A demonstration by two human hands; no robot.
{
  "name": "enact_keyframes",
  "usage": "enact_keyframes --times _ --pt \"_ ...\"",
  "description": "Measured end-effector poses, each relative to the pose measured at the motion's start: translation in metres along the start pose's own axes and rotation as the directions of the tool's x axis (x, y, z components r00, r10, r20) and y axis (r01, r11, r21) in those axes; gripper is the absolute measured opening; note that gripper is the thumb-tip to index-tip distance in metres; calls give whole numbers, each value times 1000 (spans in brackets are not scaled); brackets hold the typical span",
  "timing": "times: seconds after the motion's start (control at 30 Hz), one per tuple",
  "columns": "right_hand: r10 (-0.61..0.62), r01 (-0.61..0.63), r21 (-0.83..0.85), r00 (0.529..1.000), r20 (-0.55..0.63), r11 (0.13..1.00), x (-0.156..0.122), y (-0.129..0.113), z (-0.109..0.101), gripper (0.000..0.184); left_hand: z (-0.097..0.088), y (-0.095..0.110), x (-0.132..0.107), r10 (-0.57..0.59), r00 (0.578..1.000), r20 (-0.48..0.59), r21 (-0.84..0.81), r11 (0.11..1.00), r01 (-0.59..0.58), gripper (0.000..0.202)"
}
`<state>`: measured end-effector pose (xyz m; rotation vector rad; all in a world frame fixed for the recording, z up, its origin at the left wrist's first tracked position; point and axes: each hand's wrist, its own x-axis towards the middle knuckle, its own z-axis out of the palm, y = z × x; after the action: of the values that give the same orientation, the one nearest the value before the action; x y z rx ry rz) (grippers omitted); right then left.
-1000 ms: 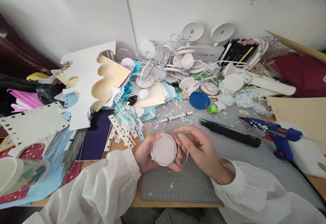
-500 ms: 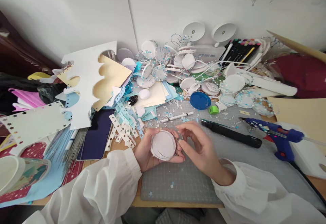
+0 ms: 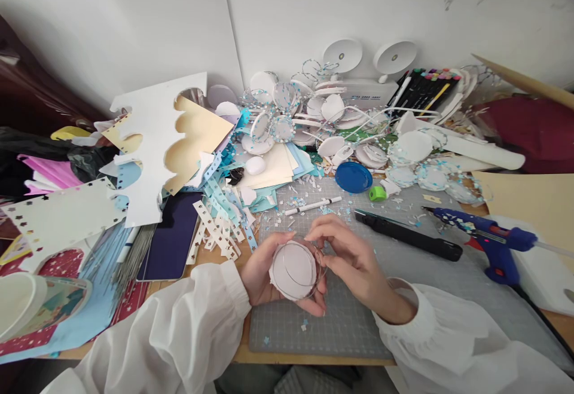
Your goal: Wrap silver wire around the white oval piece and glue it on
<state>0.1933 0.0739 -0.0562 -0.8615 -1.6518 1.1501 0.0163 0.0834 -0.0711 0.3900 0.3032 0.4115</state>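
Note:
My left hand is closed round a small white paper disc, held flat face up over the grey cutting mat. Thin wire loops across the disc's face and round its right edge. There my right hand pinches the wire between thumb and fingers. The wire's exact end is too fine to make out. Just beyond the hands lie a white pen and small scattered paper scraps.
To the right lie a black cutter-like tool, a blue glue gun and a green roll. A blue lid sits behind them. Punched paper strips, a dark blue case and a white tub occupy the left.
The disc has shifted slightly right and toward me in my left hand. The wire now crosses its face in a different place, and my right fingers have moved along its edge.

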Motion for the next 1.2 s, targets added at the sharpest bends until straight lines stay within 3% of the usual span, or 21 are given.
enact_keyframes --times 0.17,0.43,0.57,0.7,0.8,1.0,1.2 --pt "-14 14 -11 999 44 1000 1 -2 0 33 2 0 -1 -48 998 -50 114 992 53 82" --pt "-12 16 -77 999 51 997 -2 -4 1 31 5 0 -3 82 996 -28 182 980 -75 58" --pt "-47 43 -153 999 -23 987 -6 -2 5 37 7 2 -4 221 975 -31 167 963 -213 48" --pt "-45 21 -168 989 -141 986 -7 3 9 40 6 2 -3 431 897 -99 248 883 -398 42" --pt "-38 21 -135 991 -130 991 -6 6 12 35 5 1 -2 581 808 -99 431 757 -491 43" --pt "38 -40 -22 998 -53 999 -4 3 14 38 5 -2 -4 738 674 -4 732 462 -501 48" --pt "106 -94 119 989 -99 988 -2 7 12 46 2 -1 -4 794 598 113 829 256 -497 65"
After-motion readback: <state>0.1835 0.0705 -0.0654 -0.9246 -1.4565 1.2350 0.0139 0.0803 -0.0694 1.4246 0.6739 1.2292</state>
